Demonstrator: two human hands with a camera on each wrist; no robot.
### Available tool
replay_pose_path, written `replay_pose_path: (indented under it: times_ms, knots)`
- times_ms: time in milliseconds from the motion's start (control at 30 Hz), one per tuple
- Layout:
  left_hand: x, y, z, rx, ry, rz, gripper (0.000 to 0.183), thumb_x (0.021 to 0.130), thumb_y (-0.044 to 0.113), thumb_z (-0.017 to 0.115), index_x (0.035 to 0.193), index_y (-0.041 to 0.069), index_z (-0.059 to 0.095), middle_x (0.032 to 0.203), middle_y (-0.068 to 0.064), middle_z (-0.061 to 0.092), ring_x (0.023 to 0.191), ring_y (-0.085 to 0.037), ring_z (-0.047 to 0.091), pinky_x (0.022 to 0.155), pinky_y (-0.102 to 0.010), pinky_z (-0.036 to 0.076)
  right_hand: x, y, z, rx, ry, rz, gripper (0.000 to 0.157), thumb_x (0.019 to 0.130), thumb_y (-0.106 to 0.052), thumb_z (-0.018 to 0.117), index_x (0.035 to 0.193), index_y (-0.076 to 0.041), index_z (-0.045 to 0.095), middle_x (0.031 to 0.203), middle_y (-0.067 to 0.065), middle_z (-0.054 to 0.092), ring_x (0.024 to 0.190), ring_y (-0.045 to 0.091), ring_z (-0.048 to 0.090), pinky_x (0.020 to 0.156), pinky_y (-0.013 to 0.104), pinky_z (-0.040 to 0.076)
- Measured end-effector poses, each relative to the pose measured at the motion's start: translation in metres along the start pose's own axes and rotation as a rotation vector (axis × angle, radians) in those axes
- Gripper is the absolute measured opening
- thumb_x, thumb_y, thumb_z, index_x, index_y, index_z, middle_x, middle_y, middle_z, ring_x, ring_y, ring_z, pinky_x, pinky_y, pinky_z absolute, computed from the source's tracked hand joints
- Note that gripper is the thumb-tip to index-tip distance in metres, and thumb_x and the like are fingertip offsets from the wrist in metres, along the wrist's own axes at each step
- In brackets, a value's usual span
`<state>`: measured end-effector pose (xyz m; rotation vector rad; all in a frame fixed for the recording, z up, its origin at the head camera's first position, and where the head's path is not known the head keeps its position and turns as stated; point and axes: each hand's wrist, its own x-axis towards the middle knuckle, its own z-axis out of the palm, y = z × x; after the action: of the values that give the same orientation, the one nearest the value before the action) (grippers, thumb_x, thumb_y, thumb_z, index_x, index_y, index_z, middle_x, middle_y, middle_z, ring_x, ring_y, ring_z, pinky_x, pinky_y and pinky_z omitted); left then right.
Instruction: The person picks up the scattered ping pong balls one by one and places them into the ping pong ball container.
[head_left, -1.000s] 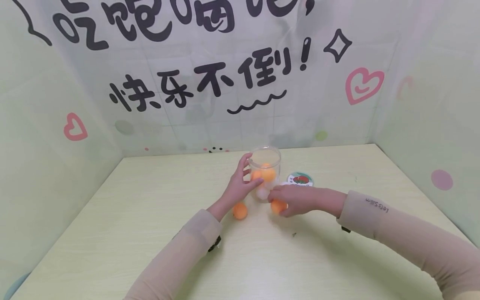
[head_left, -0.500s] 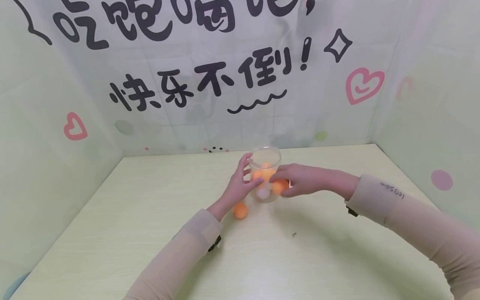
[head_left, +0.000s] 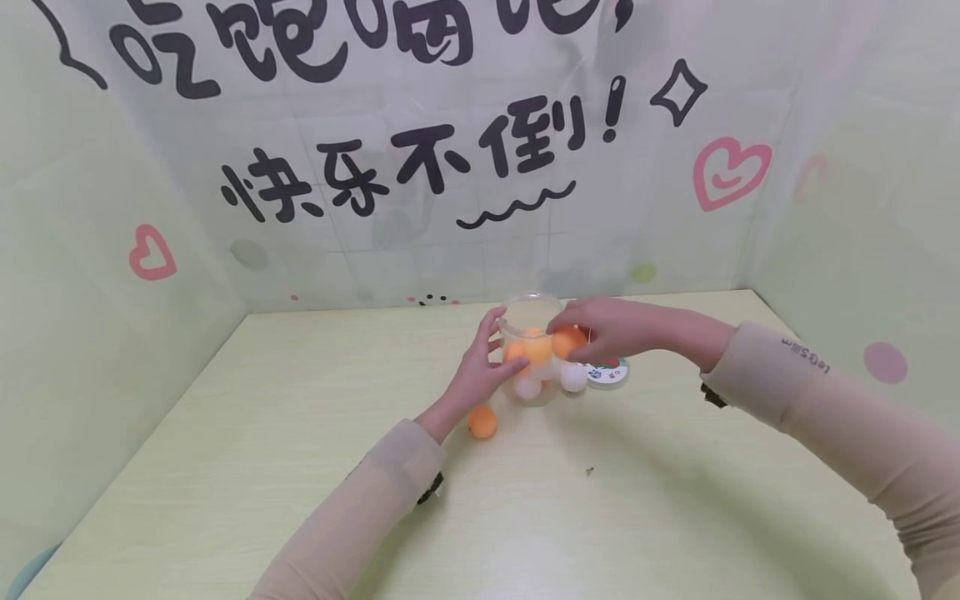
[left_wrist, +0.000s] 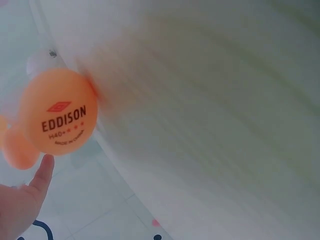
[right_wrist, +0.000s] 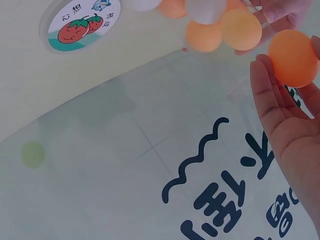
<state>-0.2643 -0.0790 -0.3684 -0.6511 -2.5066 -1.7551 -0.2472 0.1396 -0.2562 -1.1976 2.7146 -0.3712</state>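
A clear round jar (head_left: 525, 315) stands upright on the table, with several orange and white table tennis balls (head_left: 537, 347) inside. My left hand (head_left: 480, 364) holds the jar from its left side, thumb in front and fingers behind. Beside the right of the jar's rim, my right hand (head_left: 611, 327) pinches an orange table tennis ball (head_left: 568, 342), also seen between thumb and fingers in the right wrist view. Another orange ball (head_left: 482, 422), printed EDDISON in the left wrist view, lies on the table near my left wrist. A white ball (head_left: 573, 377) lies right of the jar.
A round disc with a tomato picture (head_left: 609, 375) lies on the table (head_left: 337, 417) beside the white ball. A small dark speck (head_left: 589, 472) marks the tabletop nearer me. Behind the table hangs a sheet (head_left: 390, 250) with black lettering; pale sheets flank both sides.
My right hand has lifted the orange ball from low at the jar's front right to its rim, uncovering the white ball and the disc. My left hand and the jar stay in place.
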Motion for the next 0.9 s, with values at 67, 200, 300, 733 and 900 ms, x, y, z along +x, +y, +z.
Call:
replay_pose_path:
  times_ms: [67,200,300,733,900]
  knots:
    - [0.0,0.0,0.0,-0.001,0.0,0.0,0.075,0.083,0.017,0.067,0.141,0.025,0.021,0.146,-0.014,0.029,0.125,-0.035,0.041,0.092,-0.045,0.046,0.001,-0.001,-0.005,0.008,0.005,0.004,0.037,0.082,-0.012,0.059,0.117,-0.001,0.057,0.096,0.005,0.057,0.073,0.014,0.051,0.067,0.027,0.047]
    - [0.0,0.0,0.0,-0.003,0.004,-0.005,0.075,0.083,0.017,0.068,0.141,0.026,0.021,0.145,-0.014,0.03,0.124,-0.035,0.041,0.092,-0.045,0.046,0.003,-0.003,-0.013,0.019,0.016,0.008,0.037,0.082,-0.011,0.06,0.116,0.001,0.055,0.098,0.006,0.058,0.076,0.016,0.052,0.071,0.028,0.049]
    - [0.0,-0.001,0.0,-0.006,0.004,-0.005,0.075,0.083,0.017,0.068,0.141,0.028,0.021,0.146,-0.013,0.03,0.125,-0.035,0.041,0.092,-0.045,0.046,0.005,-0.005,-0.017,0.02,0.024,0.008,0.034,0.081,-0.011,0.061,0.113,0.0,0.055,0.095,0.005,0.058,0.077,0.017,0.052,0.072,0.029,0.049]
    - [0.001,-0.002,0.001,-0.007,-0.002,0.009,0.075,0.083,0.017,0.068,0.141,0.027,0.02,0.145,-0.013,0.031,0.124,-0.036,0.041,0.091,-0.046,0.046,0.014,-0.002,-0.026,-0.047,0.12,-0.022,0.034,0.081,-0.006,0.059,0.114,0.002,0.058,0.104,0.012,0.059,0.085,0.023,0.054,0.075,0.035,0.051]
    - [0.002,-0.002,0.001,-0.005,0.0,0.0,0.076,0.083,0.018,0.068,0.141,0.028,0.02,0.146,-0.011,0.03,0.124,-0.035,0.041,0.091,-0.045,0.046,0.018,-0.001,-0.029,-0.084,0.139,0.005,0.036,0.081,-0.006,0.058,0.117,-0.001,0.059,0.103,0.014,0.058,0.085,0.025,0.054,0.075,0.036,0.049]
